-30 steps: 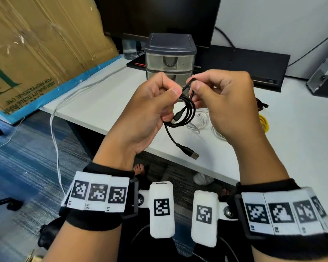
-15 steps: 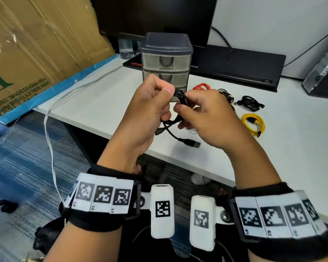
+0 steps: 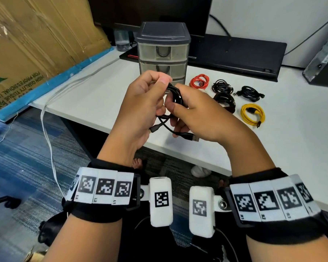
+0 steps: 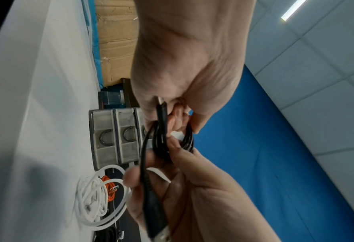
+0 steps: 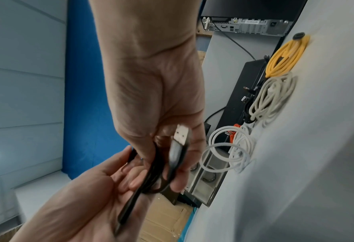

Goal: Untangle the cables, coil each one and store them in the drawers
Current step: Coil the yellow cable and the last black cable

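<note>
Far left, a big cardboard box [image 3: 27, 44] leans against the white desk [image 3: 95, 95], and a thin white cord [image 3: 48, 129] trails off the desk edge down toward the carpet. Further in, the small plastic drawer unit [image 3: 163, 52] stands at the back of the desk, its drawers all pushed in.

In front of it, above the desk's near edge, the person's left hand [image 3: 140, 110] pinches the top of a coiled black cable [image 3: 175, 93] between thumb and curled fingers. The right hand [image 3: 199, 114] meets it from the other side, thumb and fingers wrapped around the same coil. Two plug ends hang loose beneath: a small one by the left palm and a USB plug [image 3: 192, 137] under the right fingers.

Right of the hands, other cables lie coiled on the desk: a red cable [image 3: 200, 81], two black bundles [image 3: 222, 86] behind and beside it, another black one [image 3: 251, 93] further right, and a yellow cable [image 3: 252, 115] nearest the front. White cables [image 5: 238, 147] lie near the drawer unit, seen from the right wrist.
</note>
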The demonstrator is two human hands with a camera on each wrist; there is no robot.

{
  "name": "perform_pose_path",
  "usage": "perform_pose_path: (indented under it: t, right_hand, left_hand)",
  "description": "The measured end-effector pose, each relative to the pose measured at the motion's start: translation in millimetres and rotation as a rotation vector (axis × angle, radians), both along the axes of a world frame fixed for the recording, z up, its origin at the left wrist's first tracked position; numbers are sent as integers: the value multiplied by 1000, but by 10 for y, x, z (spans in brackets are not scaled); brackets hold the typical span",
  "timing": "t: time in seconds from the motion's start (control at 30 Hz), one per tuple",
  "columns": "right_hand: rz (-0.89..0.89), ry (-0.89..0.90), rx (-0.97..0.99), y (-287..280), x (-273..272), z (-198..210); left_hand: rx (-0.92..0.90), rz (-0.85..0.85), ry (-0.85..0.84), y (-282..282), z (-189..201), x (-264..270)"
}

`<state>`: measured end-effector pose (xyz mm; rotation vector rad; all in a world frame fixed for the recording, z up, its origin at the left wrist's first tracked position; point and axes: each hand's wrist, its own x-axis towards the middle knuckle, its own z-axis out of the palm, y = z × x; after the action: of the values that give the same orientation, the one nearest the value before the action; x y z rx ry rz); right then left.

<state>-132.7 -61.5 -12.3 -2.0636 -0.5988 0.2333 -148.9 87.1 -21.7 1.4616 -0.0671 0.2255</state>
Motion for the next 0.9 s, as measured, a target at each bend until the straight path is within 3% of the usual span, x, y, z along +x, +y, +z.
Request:
perform_pose_path:
  t: [0.17, 0.33, 0.53, 0.67, 0.83, 0.9]
  right_hand:
    - [116, 13, -57, -101, 1, -48]
    - [-34, -202, -78, -190, 34, -70]
    - [-45, -299, 91, -158, -65, 76]
    - [0, -260, 157, -120, -72, 145]
    - [-85, -466, 144, -95, -54, 62]
    - [-105, -444, 195, -82, -42, 48]
  left_hand:
    - [-80, 31, -10, 74, 18, 29]
    - [-150, 78, 7, 122, 11, 36]
    - [19, 175, -19, 30, 44, 55]
    - [109, 140, -10, -34, 72, 21]
    - [-97, 45, 22, -59, 72, -45]
    - [-208, 6, -6, -75, 66, -63]
